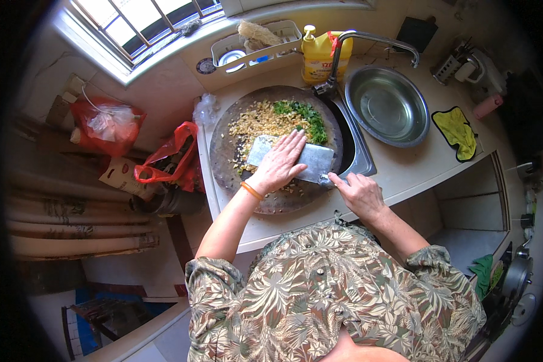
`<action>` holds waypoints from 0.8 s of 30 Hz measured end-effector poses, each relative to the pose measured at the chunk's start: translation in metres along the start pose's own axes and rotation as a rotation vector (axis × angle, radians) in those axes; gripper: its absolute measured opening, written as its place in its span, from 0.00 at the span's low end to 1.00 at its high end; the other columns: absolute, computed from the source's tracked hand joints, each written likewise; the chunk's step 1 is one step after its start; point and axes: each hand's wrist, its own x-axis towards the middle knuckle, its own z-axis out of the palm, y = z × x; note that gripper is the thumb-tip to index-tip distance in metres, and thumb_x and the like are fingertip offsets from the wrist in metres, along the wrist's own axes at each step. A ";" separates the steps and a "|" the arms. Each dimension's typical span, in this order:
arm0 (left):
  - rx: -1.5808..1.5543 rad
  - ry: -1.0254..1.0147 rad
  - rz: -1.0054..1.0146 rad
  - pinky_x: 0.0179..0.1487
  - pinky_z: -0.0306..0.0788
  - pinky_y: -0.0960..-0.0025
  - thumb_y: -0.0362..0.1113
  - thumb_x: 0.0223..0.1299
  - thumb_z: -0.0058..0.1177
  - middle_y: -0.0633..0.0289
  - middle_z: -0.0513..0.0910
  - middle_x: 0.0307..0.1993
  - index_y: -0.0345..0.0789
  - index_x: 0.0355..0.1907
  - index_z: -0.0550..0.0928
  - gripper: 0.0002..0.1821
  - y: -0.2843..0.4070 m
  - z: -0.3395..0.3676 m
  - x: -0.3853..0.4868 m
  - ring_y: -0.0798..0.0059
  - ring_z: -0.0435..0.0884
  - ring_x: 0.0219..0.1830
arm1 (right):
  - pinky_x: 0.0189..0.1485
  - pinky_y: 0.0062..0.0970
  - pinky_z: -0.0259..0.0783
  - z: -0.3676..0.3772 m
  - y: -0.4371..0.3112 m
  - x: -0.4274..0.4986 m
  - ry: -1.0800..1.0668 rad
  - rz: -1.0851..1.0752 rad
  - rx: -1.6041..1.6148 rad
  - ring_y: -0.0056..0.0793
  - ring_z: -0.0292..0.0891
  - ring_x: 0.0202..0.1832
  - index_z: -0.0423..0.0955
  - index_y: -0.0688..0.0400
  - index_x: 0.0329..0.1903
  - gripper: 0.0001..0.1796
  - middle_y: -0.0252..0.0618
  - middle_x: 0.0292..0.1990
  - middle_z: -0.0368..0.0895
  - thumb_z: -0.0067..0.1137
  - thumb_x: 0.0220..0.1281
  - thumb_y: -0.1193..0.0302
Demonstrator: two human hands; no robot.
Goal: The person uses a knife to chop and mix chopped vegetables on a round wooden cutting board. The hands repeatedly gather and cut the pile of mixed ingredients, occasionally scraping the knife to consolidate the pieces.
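Note:
A wide cleaver blade (316, 160) lies nearly flat over a round wooden chopping board (228, 163). My right hand (361, 193) grips its handle at the right, near the board's edge. Across the blade's flat side rests my left hand (283, 160), palm down, with its fingers pointing to the far side. Beyond the blade is a spread of finely chopped pale yellow bits (258, 118), and some scatter on the near part of the board. Chopped green leaves (305, 115) are heaped at the board's far right. What lies under the blade is hidden.
The board partly covers a steel sink (362, 158). Right of it stands a metal basin (387, 108) beneath a curved faucet (380, 40). A yellow pump bottle (316, 61), a plastic rack (253, 61), a yellow-green cloth (455, 132) and a red plastic bag (181, 154) surround the work area.

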 end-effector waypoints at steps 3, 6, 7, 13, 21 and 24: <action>0.015 0.059 -0.065 0.79 0.41 0.60 0.53 0.70 0.41 0.47 0.55 0.74 0.29 0.73 0.56 0.38 -0.019 0.002 -0.007 0.57 0.49 0.78 | 0.32 0.32 0.74 -0.003 0.002 -0.008 -0.005 0.010 -0.001 0.32 0.75 0.29 0.76 0.48 0.60 0.26 0.37 0.26 0.72 0.56 0.56 0.75; -0.094 0.114 -0.130 0.78 0.43 0.61 0.49 0.72 0.39 0.47 0.56 0.74 0.29 0.72 0.59 0.34 -0.041 0.006 -0.016 0.56 0.50 0.77 | 0.32 0.33 0.74 -0.008 0.005 -0.016 -0.019 0.028 0.017 0.33 0.75 0.28 0.76 0.48 0.60 0.25 0.37 0.26 0.72 0.56 0.57 0.75; -0.153 0.143 -0.150 0.78 0.44 0.61 0.48 0.73 0.39 0.47 0.57 0.74 0.29 0.71 0.60 0.33 -0.048 0.008 -0.019 0.56 0.51 0.77 | 0.32 0.34 0.75 -0.010 0.006 -0.019 -0.025 0.036 0.026 0.34 0.75 0.27 0.76 0.48 0.59 0.25 0.37 0.25 0.72 0.56 0.57 0.75; -0.741 0.643 -0.399 0.57 0.75 0.72 0.40 0.76 0.42 0.59 0.85 0.45 0.28 0.59 0.77 0.20 -0.076 0.014 -0.024 0.75 0.82 0.48 | 0.36 0.38 0.76 -0.025 0.010 -0.032 -0.121 0.308 0.267 0.42 0.80 0.31 0.77 0.54 0.58 0.25 0.45 0.30 0.79 0.60 0.55 0.74; -0.785 0.841 -0.452 0.50 0.77 0.73 0.16 0.57 0.45 0.60 0.85 0.40 0.31 0.49 0.82 0.19 -0.061 0.008 -0.010 0.74 0.84 0.43 | 0.54 0.24 0.71 -0.013 0.003 -0.021 -0.086 0.646 1.124 0.19 0.75 0.49 0.72 0.70 0.60 0.24 0.40 0.48 0.84 0.60 0.61 0.76; -0.641 0.619 -0.422 0.58 0.72 0.71 0.16 0.47 0.46 0.59 0.86 0.40 0.32 0.48 0.84 0.24 -0.055 0.005 -0.015 0.70 0.83 0.50 | 0.45 0.20 0.67 -0.006 -0.001 -0.014 -0.083 0.746 1.302 0.16 0.71 0.41 0.72 0.68 0.61 0.24 0.34 0.41 0.80 0.59 0.62 0.76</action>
